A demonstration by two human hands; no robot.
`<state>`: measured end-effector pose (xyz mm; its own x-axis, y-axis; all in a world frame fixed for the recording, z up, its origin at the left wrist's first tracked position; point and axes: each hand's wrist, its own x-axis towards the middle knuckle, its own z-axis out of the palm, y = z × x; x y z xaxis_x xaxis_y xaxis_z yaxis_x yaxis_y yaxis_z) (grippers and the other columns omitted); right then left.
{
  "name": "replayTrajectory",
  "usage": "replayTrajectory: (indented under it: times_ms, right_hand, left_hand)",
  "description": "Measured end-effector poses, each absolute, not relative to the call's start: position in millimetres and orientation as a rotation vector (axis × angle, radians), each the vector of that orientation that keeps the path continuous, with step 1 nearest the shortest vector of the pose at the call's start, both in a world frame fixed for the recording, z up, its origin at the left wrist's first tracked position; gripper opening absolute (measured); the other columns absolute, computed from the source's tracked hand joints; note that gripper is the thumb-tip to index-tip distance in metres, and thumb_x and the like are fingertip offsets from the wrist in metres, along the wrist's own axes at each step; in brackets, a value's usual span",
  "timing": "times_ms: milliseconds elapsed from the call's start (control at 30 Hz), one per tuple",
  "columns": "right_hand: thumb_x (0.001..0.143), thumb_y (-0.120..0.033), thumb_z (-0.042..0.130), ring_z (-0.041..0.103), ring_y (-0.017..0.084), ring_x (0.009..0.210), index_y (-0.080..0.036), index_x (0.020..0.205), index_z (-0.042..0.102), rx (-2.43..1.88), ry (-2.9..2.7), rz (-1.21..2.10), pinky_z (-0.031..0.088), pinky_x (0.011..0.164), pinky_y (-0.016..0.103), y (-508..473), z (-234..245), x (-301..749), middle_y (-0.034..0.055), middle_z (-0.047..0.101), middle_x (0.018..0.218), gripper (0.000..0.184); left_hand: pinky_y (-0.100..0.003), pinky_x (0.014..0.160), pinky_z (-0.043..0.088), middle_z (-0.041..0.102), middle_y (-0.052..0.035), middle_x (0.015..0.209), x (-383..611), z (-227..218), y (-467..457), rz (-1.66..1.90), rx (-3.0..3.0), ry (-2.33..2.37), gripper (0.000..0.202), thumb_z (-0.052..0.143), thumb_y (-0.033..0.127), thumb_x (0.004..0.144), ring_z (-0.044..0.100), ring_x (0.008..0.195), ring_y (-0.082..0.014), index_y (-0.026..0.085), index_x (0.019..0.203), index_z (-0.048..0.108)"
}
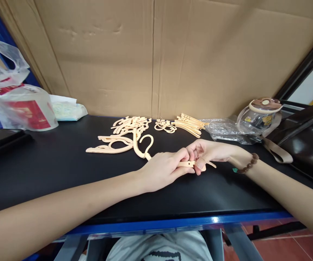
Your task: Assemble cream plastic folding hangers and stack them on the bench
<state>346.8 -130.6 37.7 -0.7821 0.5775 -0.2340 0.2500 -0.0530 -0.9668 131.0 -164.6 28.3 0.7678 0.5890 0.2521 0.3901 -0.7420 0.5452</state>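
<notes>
Both hands meet at the middle of the black table (64, 170) and pinch one cream plastic hanger piece (142, 146). My left hand (163, 170) is closed round its flat arm, with the hook end curling out to the left of the knuckles. My right hand (208, 152) pinches the other end, and a thin tip pokes out to the right. A brown bead bracelet (247, 165) sits on my right wrist. Behind the hands lie a pile of hanger parts (123, 132), a few small curled pieces (165, 125) and a bundle of straight cream bars (190, 125).
A cardboard wall (156, 54) closes the back. At the left stand a plastic bag with a red-labelled tub (23, 105), a tissue pack (66, 108) and a dark tray (1, 139). At the right are crumpled clear wrap (224, 128), a lidded jar (261, 116) and a dark bag (305, 141).
</notes>
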Motion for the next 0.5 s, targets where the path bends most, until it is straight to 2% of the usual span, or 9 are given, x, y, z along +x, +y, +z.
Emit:
replayTrajectory:
  times_ms: [167,500]
  right_hand:
    - [0.059,-0.020,0.081,0.068,0.012,0.061,-0.012,0.089,0.062,-1.026,-2.076,1.987,0.051,0.052,0.018,-133,47,344,0.0009,0.072,0.068,0.036]
    - [0.062,-0.018,0.080,0.067,0.012,0.064,-0.015,0.089,0.060,-1.057,-2.184,1.952,0.051,0.058,0.021,-144,55,334,-0.0019,0.070,0.069,0.034]
  left_hand:
    - [-0.023,0.056,0.036,0.059,0.0040,0.075,132,29,-167,0.476,2.565,0.686,0.016,0.045,0.036,0.095,0.057,0.063,-0.0138,0.022,0.088,0.041]
    - [-0.024,0.055,0.035,0.061,0.0014,0.082,133,27,-165,0.397,2.613,0.693,0.020,0.045,0.039,0.095,0.059,0.066,-0.0146,0.021,0.085,0.044]
